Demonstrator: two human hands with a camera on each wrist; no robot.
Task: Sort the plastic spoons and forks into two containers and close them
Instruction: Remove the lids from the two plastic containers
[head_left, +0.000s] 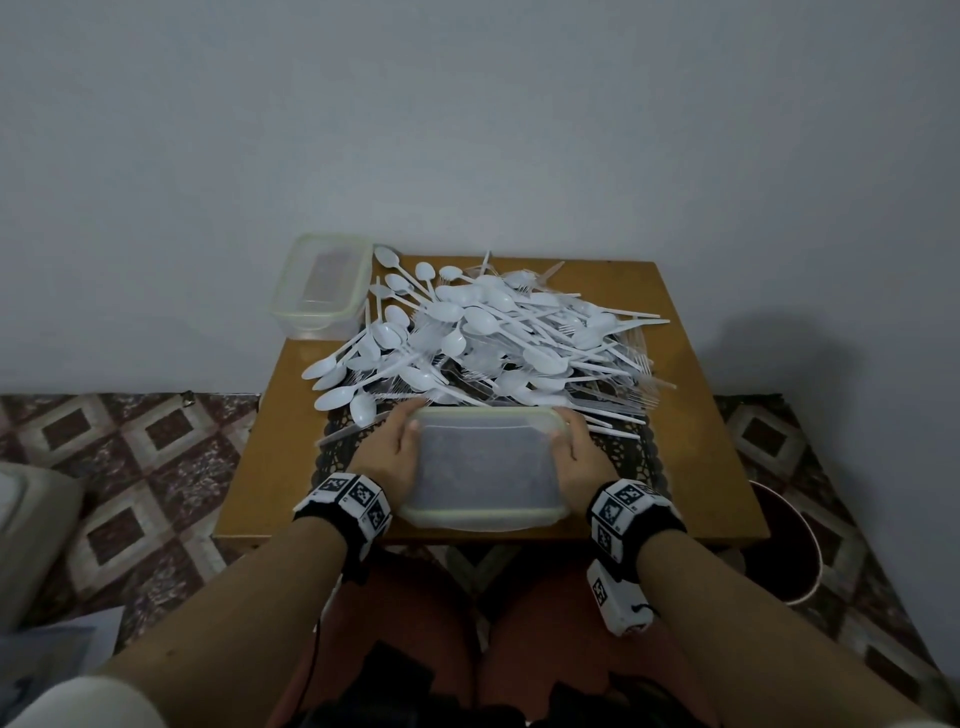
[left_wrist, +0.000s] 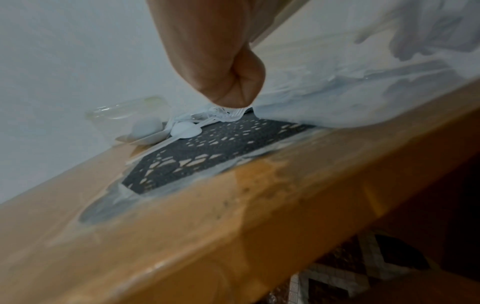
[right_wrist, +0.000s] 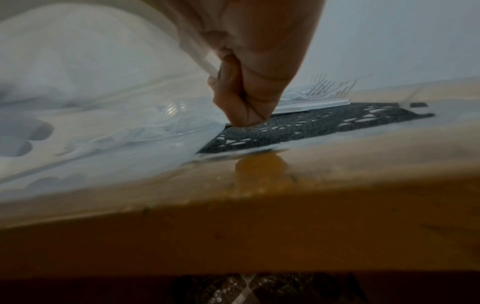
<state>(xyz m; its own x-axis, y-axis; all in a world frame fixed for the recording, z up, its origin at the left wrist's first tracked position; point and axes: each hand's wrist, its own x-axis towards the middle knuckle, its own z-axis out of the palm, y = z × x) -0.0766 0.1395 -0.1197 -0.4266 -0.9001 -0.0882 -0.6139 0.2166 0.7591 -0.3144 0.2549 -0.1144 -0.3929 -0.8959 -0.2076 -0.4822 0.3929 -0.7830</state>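
- Spoons (head_left: 441, 312) and forks (head_left: 618, 374) are lying mixed in one big white pile across the middle of the surface (head_left: 717, 467), on a dark lace mat (head_left: 628, 457); none looks sorted yet, so nearly the whole task is remaining.
- Near container (head_left: 488, 467) is sitting at lower centre of the frame, touching the pile's front edge. It is clear plastic with a pale rim; whether a lid is on it, I cannot tell.
- Left hand (head_left: 387, 447) is gripping its left side, fingers curled down along the wall; right hand (head_left: 576, 457) is clamping the right side the same way.
- Far container (head_left: 322, 286) is standing at the upper left corner of the surface, just beside the pile, apparently empty.
- Sorting and closing both containers are still waiting to be done.
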